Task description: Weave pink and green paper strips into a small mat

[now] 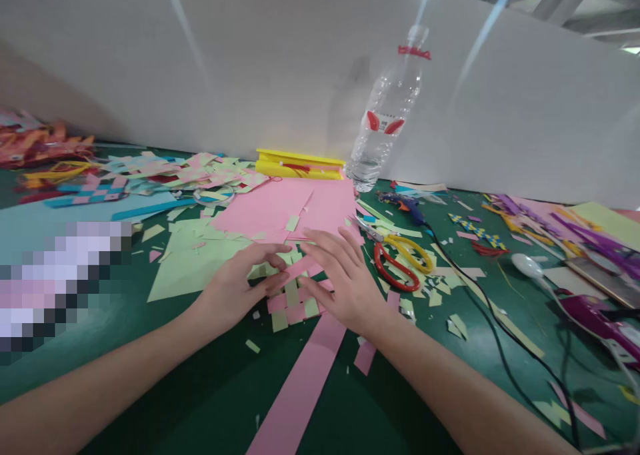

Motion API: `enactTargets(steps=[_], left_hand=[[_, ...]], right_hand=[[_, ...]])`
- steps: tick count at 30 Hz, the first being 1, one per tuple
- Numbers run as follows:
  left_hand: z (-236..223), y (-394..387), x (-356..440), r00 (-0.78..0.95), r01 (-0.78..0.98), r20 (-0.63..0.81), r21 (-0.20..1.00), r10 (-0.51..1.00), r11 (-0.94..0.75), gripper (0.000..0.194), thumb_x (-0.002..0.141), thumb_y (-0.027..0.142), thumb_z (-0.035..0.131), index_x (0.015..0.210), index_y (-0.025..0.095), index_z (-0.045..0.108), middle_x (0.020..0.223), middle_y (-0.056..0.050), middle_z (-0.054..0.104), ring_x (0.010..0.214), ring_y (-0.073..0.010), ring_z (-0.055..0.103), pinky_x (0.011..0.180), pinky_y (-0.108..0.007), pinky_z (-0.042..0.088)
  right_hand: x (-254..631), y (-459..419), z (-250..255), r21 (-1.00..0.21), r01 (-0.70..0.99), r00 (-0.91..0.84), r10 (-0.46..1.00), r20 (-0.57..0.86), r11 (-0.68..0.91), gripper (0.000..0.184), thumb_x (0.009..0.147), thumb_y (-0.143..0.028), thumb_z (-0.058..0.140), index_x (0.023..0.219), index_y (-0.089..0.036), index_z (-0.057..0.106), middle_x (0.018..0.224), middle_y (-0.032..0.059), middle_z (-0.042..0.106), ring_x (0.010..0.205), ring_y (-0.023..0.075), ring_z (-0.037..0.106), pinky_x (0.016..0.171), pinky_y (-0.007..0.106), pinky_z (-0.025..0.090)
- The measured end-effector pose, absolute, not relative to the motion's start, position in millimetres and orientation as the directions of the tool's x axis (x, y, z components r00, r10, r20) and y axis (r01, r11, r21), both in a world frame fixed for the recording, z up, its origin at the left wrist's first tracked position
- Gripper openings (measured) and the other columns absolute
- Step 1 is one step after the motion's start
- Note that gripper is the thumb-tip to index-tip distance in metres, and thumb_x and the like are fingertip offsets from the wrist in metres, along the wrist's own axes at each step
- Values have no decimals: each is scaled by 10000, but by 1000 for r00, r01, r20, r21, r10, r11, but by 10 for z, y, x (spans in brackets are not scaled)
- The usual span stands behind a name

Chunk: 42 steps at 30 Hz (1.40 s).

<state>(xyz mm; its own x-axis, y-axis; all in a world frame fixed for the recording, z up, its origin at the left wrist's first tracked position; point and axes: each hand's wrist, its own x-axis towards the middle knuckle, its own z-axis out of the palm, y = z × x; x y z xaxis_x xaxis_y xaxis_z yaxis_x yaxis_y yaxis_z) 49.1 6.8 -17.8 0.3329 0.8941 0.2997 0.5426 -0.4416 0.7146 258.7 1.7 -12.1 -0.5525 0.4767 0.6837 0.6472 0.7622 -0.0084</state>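
Paper in pink and pale green crosses itself in a small woven patch [295, 312], which lies on the tabletop [200, 402] between my hands. My left hand [235, 285] seems to have its grip pinched together on one end of a narrow pink strip [299, 267]. My right hand [345, 288] hangs over the far right of the patch, thumb and fingers apart; whether a fingertip presses down on the paper I cannot tell.

The weave looks loose to me, so a hard tug with my left grip could drag its neighbours askew or pull a short end right out. A steep lift could crease the strip or tear it near my pinch. If my right grip rests on nothing, the patch could swivel under that same tug. A wide pink strip [300, 395] runs toward me from beneath my right hand, and my wrist could snag it and shift the whole piece. Loose scraps such as the green scrap [253, 346] could slip under the weave and spoil its lie. The scissors [384, 238] sit just beyond my right hand, where a wide sweep could knock them.
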Motion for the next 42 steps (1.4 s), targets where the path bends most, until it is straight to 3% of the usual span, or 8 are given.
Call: enactTargets(steps=[5,10,17,25,27,31,37,42], left_hand=[[-40,62,421,256,542,219,774,942,-327,372,798,452,592,1104,243,616,762,8,697,776,-201,658,703,-290,521],[27,92,378,184,549,125,810,975,-208,348,747,493,614,937,207,663,781,-22,719,515,-153,603,505,-264,494],[35,122,368,218,521,135,822,967,-232,359,751,521,603,893,197,663,798,-38,735,724,-216,680,678,-304,533],[-2,197,256,292,548,155,782,944,-298,373,847,518,499,746,214,689,775,-22,720,767,-203,650,732,-291,501],[-30,215,241,288,551,137,786,948,-281,352,831,506,514,757,219,705,827,-29,731,790,-212,653,703,-287,508],[-59,221,249,269,552,117,794,956,-253,312,782,481,541,808,230,724,821,-30,736,774,-223,656,663,-293,523],[-49,204,258,176,584,139,782,974,-217,403,769,484,558,1032,203,677,845,-50,717,742,-216,651,627,-294,523],[-35,187,269,181,570,133,793,974,-215,434,777,501,541,1075,199,632,803,-37,674,605,-175,612,544,-282,504]], right_hand=[[2616,55,-135,-154,661,-510,591,625,734,360,937,-262,444,1277,-145,460,1352,126,539,1304,192,447,1144,444,285],[2651,96,-153,-198,683,-506,651,566,703,335,933,-252,442,1254,-166,482,1316,106,573,1261,198,491,1152,469,252],[2623,82,-161,-195,657,-555,642,529,728,297,936,-223,420,1210,-162,518,1256,98,617,1192,199,545,1166,493,191],[2573,106,-116,-223,624,-533,617,579,749,247,896,-170,449,1099,-169,590,1130,92,678,1085,209,600,1110,500,273],[2524,99,-82,-305,591,-507,638,579,747,255,873,-114,427,1024,-173,624,1066,86,696,1041,203,613,1035,455,368],[2397,122,6,-672,465,-352,817,456,576,315,835,-56,368,915,-181,645,958,48,697,868,148,636,760,287,492],[2254,372,2,-933,308,-151,978,144,185,226,763,-73,378,772,-174,580,740,-13,592,472,69,488,478,213,380],[2190,517,-162,-958,245,-146,982,116,150,189,792,-145,378,784,-181,563,612,-53,476,402,60,371,411,197,291]])
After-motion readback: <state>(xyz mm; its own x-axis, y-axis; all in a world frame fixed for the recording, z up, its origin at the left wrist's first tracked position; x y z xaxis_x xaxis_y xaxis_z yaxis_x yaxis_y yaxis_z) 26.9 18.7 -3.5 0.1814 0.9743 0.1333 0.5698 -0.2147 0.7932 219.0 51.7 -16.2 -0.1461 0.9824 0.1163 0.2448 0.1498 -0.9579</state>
